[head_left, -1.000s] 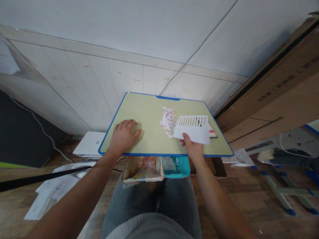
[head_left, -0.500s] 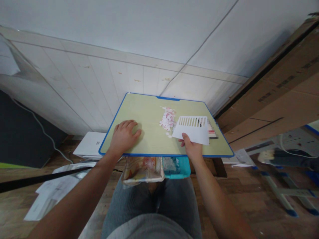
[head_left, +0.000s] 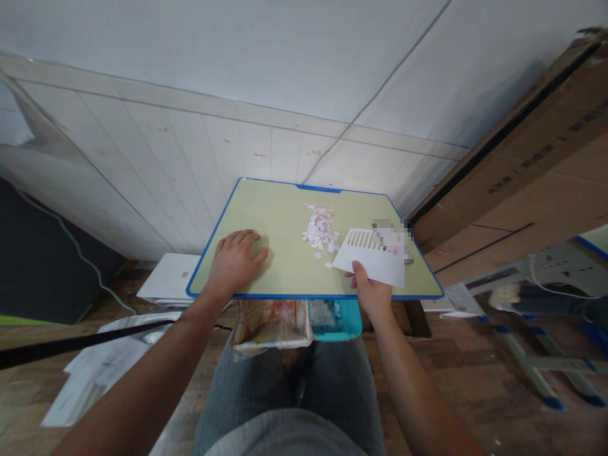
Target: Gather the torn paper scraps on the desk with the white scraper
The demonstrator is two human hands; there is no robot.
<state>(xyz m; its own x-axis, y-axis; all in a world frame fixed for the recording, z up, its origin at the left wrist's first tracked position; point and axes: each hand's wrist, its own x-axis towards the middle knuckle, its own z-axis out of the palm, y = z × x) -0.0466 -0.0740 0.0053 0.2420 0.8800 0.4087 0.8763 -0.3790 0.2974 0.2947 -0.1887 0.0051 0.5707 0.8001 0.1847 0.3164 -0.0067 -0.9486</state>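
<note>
My left hand (head_left: 236, 261) lies palm down with its fingers spread on the left side of the pale yellow, blue-edged table (head_left: 282, 266). Near the front right, my right hand (head_left: 373, 294) grips the lower edge of a white slotted sheet (head_left: 380, 272), thumb on top. A row of long cut-out slots runs along the sheet's far part. Just left of it lies a loose pile of small pink and white paper scraps (head_left: 320, 229), a few strewn toward the sheet. A pixelated item (head_left: 408, 258) shows at the sheet's right end; I cannot tell what it is.
Below the table's front edge, above my lap, hang a plastic-lined container (head_left: 270, 342) and a teal bin (head_left: 351, 323). Large cardboard (head_left: 532, 183) stands at the right. A white panelled wall (head_left: 247, 145) rises behind the table. Papers (head_left: 102, 354) lie at the lower left.
My right hand has moved slightly right and toward me with the slotted sheet, which is now tilted more. More scraps show beside the pile. My left hand stays in place.
</note>
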